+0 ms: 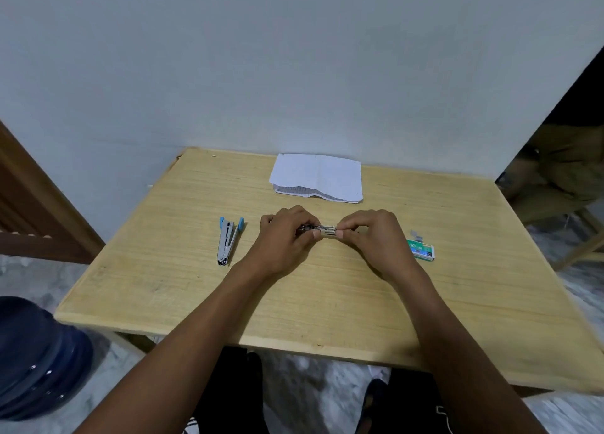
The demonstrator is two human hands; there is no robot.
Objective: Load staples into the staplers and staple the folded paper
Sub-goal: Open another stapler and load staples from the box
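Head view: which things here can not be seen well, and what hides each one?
Held stapler in the head view: both ends covered by the left hand and right hand; staples inside cannot be told.
Staple box: print too small to read.
Folded paper: writing too small.
Blue container: cut off by the left edge.

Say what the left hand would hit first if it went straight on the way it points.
Likely the folded paper: the left hand, gripping a stapler with the right hand, points toward its near edge. Height above the table is unclear.
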